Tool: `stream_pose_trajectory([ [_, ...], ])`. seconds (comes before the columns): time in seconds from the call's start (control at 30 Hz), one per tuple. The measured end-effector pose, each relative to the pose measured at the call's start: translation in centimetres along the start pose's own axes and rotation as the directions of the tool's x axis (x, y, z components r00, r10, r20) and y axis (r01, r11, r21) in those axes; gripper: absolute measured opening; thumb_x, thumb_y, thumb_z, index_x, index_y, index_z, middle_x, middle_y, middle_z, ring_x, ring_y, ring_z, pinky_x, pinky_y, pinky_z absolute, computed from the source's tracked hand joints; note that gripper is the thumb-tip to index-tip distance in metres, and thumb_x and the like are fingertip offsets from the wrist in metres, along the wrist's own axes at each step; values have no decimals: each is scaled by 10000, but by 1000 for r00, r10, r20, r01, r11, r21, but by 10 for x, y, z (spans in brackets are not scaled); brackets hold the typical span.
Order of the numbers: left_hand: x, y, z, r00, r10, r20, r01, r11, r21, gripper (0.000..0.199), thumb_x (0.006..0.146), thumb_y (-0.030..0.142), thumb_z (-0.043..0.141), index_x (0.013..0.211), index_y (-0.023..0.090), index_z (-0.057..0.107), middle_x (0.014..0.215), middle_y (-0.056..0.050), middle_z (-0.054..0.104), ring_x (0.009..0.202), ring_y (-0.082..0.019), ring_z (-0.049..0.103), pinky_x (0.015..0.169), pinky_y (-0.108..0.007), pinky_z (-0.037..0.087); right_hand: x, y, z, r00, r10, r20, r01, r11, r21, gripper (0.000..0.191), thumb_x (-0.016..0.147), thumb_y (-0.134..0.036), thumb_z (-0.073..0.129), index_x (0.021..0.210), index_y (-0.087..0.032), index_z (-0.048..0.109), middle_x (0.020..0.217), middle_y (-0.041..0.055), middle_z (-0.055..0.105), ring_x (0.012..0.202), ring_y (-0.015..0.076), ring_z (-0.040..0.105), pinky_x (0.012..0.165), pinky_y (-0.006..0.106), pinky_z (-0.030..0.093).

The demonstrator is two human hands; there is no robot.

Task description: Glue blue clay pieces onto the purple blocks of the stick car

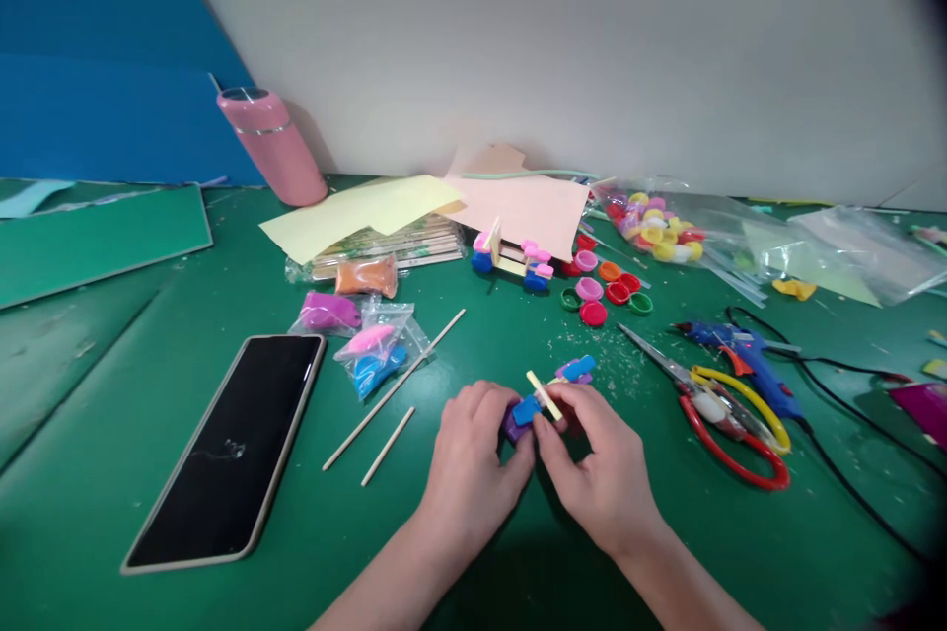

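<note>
Between both hands is a small craft model (pixel 528 410) with blue and purple clay pieces and a pale wooden strip crossing it. My left hand (pixel 479 454) pinches its left end, by the blue and purple part. My right hand (pixel 596 458) grips it near the pale strip, with thumb and fingers closed. A second blue and purple end (pixel 578 368) sticks out beyond the right fingers. Farther back stands a similar little model (pixel 510 256) with pink and blue pieces on pale sticks. The fingertips partly hide the middle of the held model.
Scissors (pixel 714 409) and a blue glue gun (pixel 740 360) with its cord lie at right. Several bottle caps (pixel 593 314) sit behind my hands. On the left are a phone (pixel 226 454), two wooden sticks (pixel 389 446), bagged clay (pixel 377 365) and a pink bottle (pixel 275 148).
</note>
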State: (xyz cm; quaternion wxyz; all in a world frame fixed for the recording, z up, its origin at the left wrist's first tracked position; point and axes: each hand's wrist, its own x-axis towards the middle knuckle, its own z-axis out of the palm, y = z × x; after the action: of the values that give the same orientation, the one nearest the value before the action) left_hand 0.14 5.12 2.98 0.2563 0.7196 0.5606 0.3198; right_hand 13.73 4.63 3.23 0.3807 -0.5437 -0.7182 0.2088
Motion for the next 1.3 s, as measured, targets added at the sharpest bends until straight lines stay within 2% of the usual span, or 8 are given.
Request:
stream_pose_trajectory([
  [0.4,-2,2,0,998,54,-44,-54,999,7,36,747,181,528,776,191,549,763,-37,596,735,-188,549,649,-328,440,5,-3,-1,999,54,-2,-54,997,-57,64,790,-208,522,826,-195,574,741,18,609,648,142,563,620,254,463],
  [0.8,-4,0,2,971,202,-131,-181,971,159,66,742,170,534,802,178,562,778,-48,629,719,-195,568,631,-339,427,5,-2,-2,997,76,10,-75,995,-67,59,785,-193,524,806,-196,579,738,12,611,641,143,557,635,261,432],
  [1.1,-6,1,5,983,145,-111,-134,986,100,87,730,163,560,815,173,567,793,-48,626,734,-194,565,634,-336,437,5,-1,-1,998,56,-4,-56,992,-111,36,781,-198,540,783,-199,576,732,16,615,644,158,554,637,284,419],
  [1.3,-5,0,5,975,183,-125,-166,977,136,90,736,159,554,821,169,580,791,-50,627,728,-196,562,627,-337,431,3,-1,-1,999,15,-30,-19,987,-160,27,773,-191,552,771,-195,579,740,20,632,663,166,571,643,289,413],
])
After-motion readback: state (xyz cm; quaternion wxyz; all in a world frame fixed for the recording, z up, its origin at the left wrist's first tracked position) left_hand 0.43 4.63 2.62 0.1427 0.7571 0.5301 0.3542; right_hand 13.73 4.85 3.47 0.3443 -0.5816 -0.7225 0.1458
